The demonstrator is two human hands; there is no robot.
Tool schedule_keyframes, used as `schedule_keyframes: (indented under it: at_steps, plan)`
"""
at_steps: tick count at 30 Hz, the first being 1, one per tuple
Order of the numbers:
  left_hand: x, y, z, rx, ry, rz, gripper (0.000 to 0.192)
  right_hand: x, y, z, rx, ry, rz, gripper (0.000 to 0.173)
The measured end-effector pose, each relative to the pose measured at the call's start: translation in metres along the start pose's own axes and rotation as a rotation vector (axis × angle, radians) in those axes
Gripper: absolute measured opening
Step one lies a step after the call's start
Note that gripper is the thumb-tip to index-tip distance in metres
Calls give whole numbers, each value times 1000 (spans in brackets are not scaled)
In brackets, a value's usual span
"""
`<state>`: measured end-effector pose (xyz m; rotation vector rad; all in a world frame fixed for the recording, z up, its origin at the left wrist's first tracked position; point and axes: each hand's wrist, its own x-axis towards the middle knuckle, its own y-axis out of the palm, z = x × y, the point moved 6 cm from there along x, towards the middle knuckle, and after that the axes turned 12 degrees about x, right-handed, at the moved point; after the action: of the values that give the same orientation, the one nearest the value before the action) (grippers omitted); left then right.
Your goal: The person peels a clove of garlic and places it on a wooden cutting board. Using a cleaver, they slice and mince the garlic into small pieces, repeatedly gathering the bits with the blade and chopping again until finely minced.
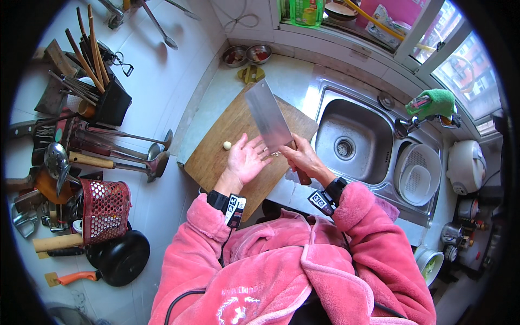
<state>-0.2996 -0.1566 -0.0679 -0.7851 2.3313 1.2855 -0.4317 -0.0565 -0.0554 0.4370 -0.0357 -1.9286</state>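
My right hand [302, 156] grips the wooden handle of a Chinese cleaver [266, 113], whose broad metal blade points away from me above a wooden cutting board [219, 170]. Palm up, with fingers spread, my left hand [247, 159] is beside the lower end of the blade; whether they touch is unclear. A small pale peeled clove, probably garlic [227, 145], lies on the board left of my left hand. Small chopped pale bits [276, 154] lie on the board between my hands, partly hidden by the cleaver and fingers.
Right of the board is a stainless steel sink [355, 140], with white plastic colanders [417, 174] beside its basin. Two metal bowls [258, 53] and a yellow-green object [251, 74] sit beyond the board. Utensils, a red perforated basket [106, 211] and a black pan [124, 258] hang at left.
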Motion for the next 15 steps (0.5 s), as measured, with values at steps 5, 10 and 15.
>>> schedule_keyframes:
  at_steps: [5, 10, 15]
  plan:
    - [-32, 6, -26, 464, 275, -173, 54, -2, -20, -4, -233, -36, -45, 24]
    - [-70, 34, -69, 1059, 877, -351, 39, -14, -19, 2, -698, -346, 118, 13]
    - [-68, 50, -68, 1864, 1029, -186, 46, -22, -17, 1, -1129, -335, 230, 25]
